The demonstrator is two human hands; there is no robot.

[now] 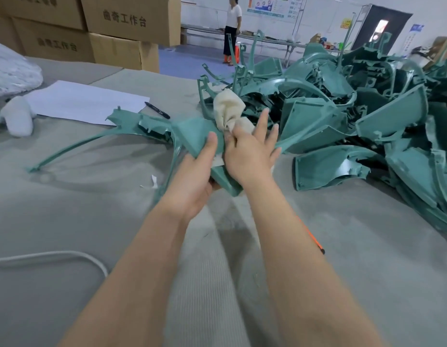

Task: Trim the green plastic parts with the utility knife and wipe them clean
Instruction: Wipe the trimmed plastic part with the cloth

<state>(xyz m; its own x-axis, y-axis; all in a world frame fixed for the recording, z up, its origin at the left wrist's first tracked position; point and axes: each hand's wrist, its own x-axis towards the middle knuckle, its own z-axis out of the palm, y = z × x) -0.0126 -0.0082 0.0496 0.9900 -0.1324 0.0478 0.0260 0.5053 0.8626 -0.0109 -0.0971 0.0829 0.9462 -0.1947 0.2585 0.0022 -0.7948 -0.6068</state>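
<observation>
1. Head view shows your left hand (192, 181) gripping the near corner of the green part (192, 136), thumb on top.
2. Your right hand (250, 156) pinches the cloth (230, 111) against the part's right edge, other fingers splayed.
3. The part's long arm runs left from that corner; wiping likely travels leftward, away from the pile (355, 108).

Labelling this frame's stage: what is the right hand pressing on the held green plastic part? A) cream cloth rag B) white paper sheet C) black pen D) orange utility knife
A: the right hand bunches a cream cloth rag against the green plastic part that the left hand grips.
</observation>
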